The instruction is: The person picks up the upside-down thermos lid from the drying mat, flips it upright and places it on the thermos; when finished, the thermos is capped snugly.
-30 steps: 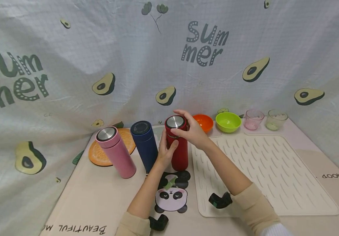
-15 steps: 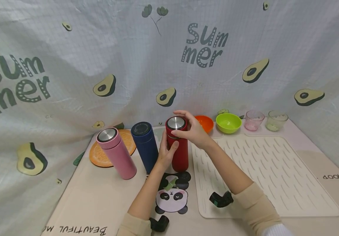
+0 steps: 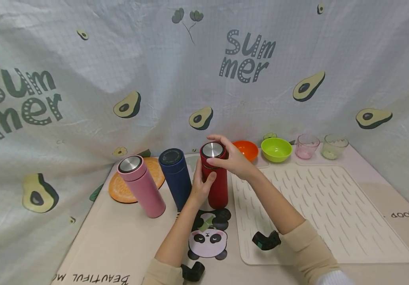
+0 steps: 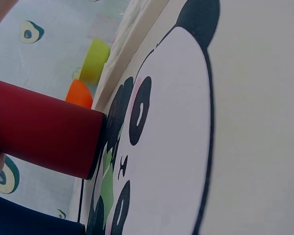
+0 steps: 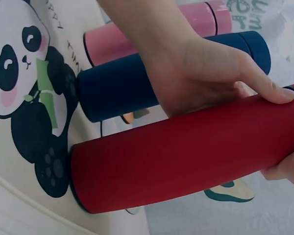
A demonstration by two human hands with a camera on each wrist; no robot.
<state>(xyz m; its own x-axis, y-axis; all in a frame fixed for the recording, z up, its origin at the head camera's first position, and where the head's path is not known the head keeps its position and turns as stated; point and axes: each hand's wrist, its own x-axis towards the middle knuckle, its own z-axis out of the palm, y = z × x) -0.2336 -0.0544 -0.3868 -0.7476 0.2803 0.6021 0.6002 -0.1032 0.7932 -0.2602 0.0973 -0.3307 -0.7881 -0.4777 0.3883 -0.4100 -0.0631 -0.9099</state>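
A red thermos [image 3: 218,190] with a steel-topped lid [image 3: 213,149] stands upright on the table, its base by the panda print in the right wrist view. My left hand [image 3: 201,188] grips the upper body from the left, with the thumb across the front. From the right, my right hand [image 3: 236,160] holds the lid between thumb and fingers. To the left stand a blue thermos [image 3: 176,178] and a pink thermos [image 3: 144,190], both with lids on. The red thermos [image 4: 44,127] also crosses the left wrist view, while the left hand [image 5: 201,68] shows on it in the right wrist view.
An orange bowl [image 3: 248,150], a green bowl [image 3: 276,149], a pink glass [image 3: 307,146] and a greenish glass [image 3: 334,146] line the back right. A ribbed cream mat [image 3: 318,213] covers the right side. Behind the pink thermos lies an orange-slice mat [image 3: 119,188].
Both hands keep their hold on the red thermos and its lid. The whole scene sits slightly lower in the head view; nothing on the table has visibly moved.
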